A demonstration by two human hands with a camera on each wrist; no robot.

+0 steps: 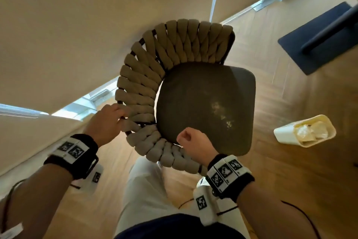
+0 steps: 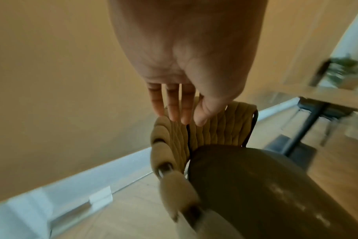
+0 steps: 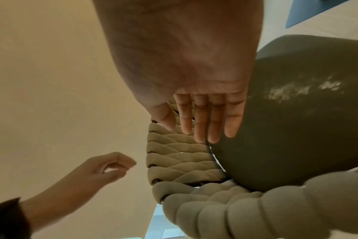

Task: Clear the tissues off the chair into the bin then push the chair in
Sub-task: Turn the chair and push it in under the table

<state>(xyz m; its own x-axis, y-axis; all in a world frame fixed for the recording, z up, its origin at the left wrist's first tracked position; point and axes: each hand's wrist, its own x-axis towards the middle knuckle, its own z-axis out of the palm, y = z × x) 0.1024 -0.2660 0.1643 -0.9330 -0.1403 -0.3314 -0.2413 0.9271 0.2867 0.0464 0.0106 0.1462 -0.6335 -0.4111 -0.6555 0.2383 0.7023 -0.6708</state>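
Right hand (image 1: 190, 140) and left hand (image 1: 105, 122), fingers loosely curled, holding nothing — at the plump braided beige backrest of the dark-cushioned chair (image 1: 205, 107); cream plastic bin (image 1: 286, 135) beyond its seat front holds crumpled tissues (image 1: 310, 132).

Beige braided weave on the chair back (image 1: 153, 76) right at the left grip (image 1: 105, 122), dark grey seat (image 1: 205, 107) with pale smudges beyond the right grip (image 1: 193, 140), cream bin (image 1: 286, 134) holding white tissues (image 1: 310, 132), honey-brown wooden floor (image 1: 290, 180).

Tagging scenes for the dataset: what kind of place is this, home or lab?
Most likely a room in a home, perhaps a dining area. Signs: wood parquet floor with a white skirting board, a woven-back chair by a plain wall, a small cream bin holding tissues, and a dark table base.
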